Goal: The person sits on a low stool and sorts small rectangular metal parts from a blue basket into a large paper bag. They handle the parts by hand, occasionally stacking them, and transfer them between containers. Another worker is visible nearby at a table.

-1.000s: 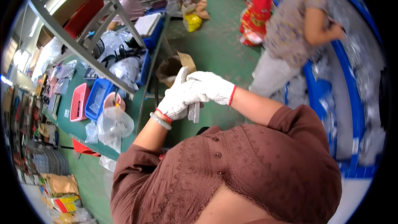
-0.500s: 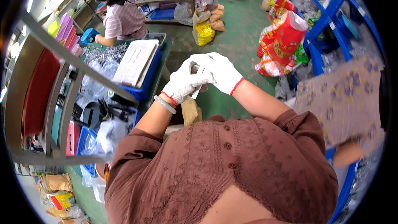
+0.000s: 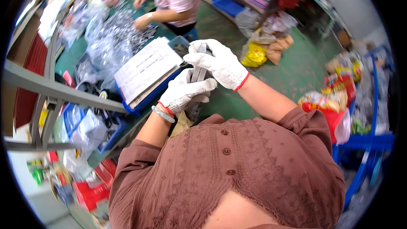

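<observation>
Hands: left hand (image 3: 183,94) and right hand (image 3: 218,65), in white knitted gloves, grasp 1 flat grey metal strip bundle (image 3: 198,71).
Change: the bundle is now nearer the blue plastic tray (image 3: 148,95).

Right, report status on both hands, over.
Left hand and right hand, both gloved, grip a stack of grey metal strips. Held upright above the floor. Nothing obstructing.

A green workbench (image 3: 70,57) is carrying a blue tray (image 3: 146,95) with a sheet of paper (image 3: 146,68) lying on top, beside heaps of clear bags (image 3: 106,29). On the green floor (image 3: 296,72), a yellow bag (image 3: 254,55) is lying near red packages (image 3: 339,89).
</observation>
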Motion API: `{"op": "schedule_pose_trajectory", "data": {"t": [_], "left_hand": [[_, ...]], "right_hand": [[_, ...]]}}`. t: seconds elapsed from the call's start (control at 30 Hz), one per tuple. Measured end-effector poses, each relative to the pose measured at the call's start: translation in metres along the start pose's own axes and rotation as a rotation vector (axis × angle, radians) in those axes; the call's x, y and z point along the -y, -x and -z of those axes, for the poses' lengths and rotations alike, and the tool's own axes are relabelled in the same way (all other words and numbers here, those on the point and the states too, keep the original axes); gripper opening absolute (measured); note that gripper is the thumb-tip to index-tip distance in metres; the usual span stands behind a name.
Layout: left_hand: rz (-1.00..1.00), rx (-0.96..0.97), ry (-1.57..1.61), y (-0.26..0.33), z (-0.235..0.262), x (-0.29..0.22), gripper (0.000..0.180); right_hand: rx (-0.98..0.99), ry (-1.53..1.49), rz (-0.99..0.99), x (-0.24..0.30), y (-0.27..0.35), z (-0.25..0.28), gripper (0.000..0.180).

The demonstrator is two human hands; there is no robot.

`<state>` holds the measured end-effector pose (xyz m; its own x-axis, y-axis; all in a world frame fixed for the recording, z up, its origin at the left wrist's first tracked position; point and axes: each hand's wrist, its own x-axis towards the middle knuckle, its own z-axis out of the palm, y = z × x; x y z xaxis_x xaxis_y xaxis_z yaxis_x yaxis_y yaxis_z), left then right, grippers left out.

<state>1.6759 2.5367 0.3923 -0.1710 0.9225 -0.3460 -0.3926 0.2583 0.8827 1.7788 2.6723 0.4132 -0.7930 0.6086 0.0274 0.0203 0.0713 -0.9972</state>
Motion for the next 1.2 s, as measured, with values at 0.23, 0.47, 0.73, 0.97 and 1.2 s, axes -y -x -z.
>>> {"op": "schedule_pose_trajectory", "data": {"t": [0.23,0.47,0.73,0.97,1.2], "left_hand": [[-0.097,-0.369,0.18,-0.031,0.035,-0.007,0.031],[-0.101,-0.528,0.482,-0.072,0.071,-0.019,0.033],[-0.165,-0.75,0.502,-0.095,0.11,-0.017,0.023],[-0.253,-1.055,-0.165,-0.133,0.118,-0.02,0.04],[-0.184,-1.369,0.574,-0.193,0.13,-0.054,0.021]], "right_hand": [[0.418,-0.216,-0.061,-0.038,-0.104,-0.016,0.055],[0.651,-0.439,-0.271,-0.057,-0.188,-0.031,0.064],[0.726,-0.865,-0.506,-0.107,-0.248,-0.063,0.058],[0.764,-1.116,-0.689,-0.141,-0.294,-0.083,0.05],[0.558,-0.55,-0.451,-0.131,-0.341,-0.087,0.048]]}}
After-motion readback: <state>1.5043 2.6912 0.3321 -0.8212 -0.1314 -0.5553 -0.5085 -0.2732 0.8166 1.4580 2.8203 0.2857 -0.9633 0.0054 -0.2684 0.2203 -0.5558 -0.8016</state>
